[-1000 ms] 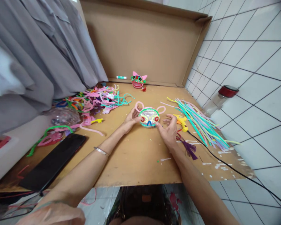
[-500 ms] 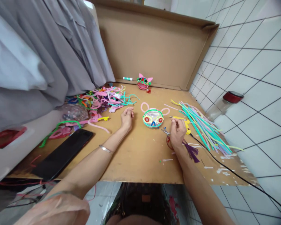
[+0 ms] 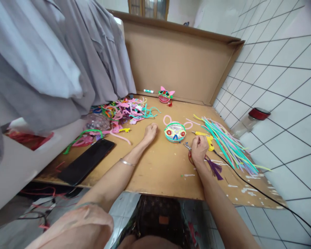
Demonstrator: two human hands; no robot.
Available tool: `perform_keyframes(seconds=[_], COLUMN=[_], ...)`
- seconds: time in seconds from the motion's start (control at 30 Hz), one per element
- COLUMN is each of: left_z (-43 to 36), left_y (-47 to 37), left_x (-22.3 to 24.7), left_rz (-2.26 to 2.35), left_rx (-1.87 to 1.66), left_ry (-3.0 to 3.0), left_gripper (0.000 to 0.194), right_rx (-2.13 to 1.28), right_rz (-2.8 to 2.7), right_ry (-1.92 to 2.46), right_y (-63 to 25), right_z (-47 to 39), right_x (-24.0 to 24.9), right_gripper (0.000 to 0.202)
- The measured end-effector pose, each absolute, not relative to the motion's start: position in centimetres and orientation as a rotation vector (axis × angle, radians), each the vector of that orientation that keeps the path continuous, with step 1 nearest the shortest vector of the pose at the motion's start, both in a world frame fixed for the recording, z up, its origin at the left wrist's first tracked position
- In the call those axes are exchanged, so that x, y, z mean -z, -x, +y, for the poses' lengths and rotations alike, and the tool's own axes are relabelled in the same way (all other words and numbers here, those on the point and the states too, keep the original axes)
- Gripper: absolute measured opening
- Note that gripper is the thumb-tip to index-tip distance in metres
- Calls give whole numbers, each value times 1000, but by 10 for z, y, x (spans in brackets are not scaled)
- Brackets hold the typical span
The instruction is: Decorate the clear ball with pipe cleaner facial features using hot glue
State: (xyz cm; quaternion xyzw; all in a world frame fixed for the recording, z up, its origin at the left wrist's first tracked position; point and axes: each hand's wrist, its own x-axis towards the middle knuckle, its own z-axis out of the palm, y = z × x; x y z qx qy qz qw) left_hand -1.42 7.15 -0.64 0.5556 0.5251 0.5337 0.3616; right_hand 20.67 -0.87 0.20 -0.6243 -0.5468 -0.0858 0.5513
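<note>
1. Nearest us: brown patterned bag (image 3: 158, 209) with a tan patch, below the front edge of the bench (image 3: 158, 173).
2. Phone (image 3: 86, 162), dark face up, lies on the bench at our left, beyond the forearm.
3. Our right hand (image 3: 199, 148): curled into a fist, resting at the bench. Can't tell if anything is inside it. Scissors (image 3: 187, 146) lie just beside it, blades pointing away, handles partly hidden by the hand. Purple tassel (image 3: 215, 169) lies on its other side.
4. Our left hand (image 3: 150, 133): fingers folded in, loose fist, apart from the face piece. Can't see into the palm, so can't tell if it's gripping something.
5. Face piece (image 3: 175, 131): on the bench between our hands, slightly beyond, touched by neither. Green rim, red-and-yellow eyes, blue nose, two pink loop ears.
6. Yellow glue gun (image 3: 209, 141) lies just past the right hand, black cord trailing right. Bundle of soft stems (image 3: 228, 147) next to it.
7. Clear plastic bag (image 3: 97, 121) at left, small bits inside, too blurred to identify. Tangled stem pile (image 3: 129, 109) beside it.
8. Clear jar (image 3: 245, 124), red lid, by the tiled wall; contents unreadable.
9. Far end: finished-looking red face (image 3: 165, 95) and marker (image 3: 148, 91), near the cardboard (image 3: 176, 62).
</note>
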Motion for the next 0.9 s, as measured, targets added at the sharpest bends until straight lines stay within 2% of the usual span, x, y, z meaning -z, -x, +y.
perform_keyframes(seconds=[0.3,0.5,0.9], left_z=[63,63,61], left_y=[12,13,12], left_x=[2,3,0], left_rz=[1548,1644,1660], left_rx=[-1078,-970,-954], left_ry=[-1850,-1924,-1954], left_gripper=[20,23,24], right_rx=[454,419,427], right_rz=[-1548,-1616,-1742], right_ry=[1335,1257,1302], right_y=[-202,-197,-188], right_z=[-16,-20,-23], right_x=[1,2,3], right_gripper=[15,18,40])
